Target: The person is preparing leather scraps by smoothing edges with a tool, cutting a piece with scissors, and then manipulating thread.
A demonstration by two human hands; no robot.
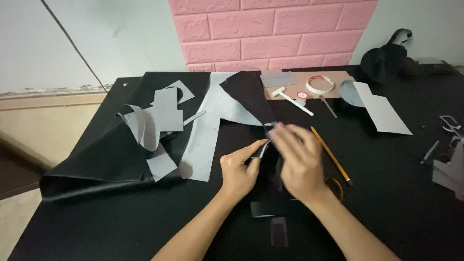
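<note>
black table (386, 203) under both hands; left hand (238, 170) pinches a small grey strip (263, 149) between thumb and forefinger; right hand (300, 162), blurred, fingers loosely spread beside it, grip unclear; yellow pencil (331, 154) just right.

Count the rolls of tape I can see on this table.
2. A white roll of tape with red print lies on the brown board near the pink brick wall; a brownish roll of tape peeks out beside the right hand. Others may be hidden under scraps.
</note>
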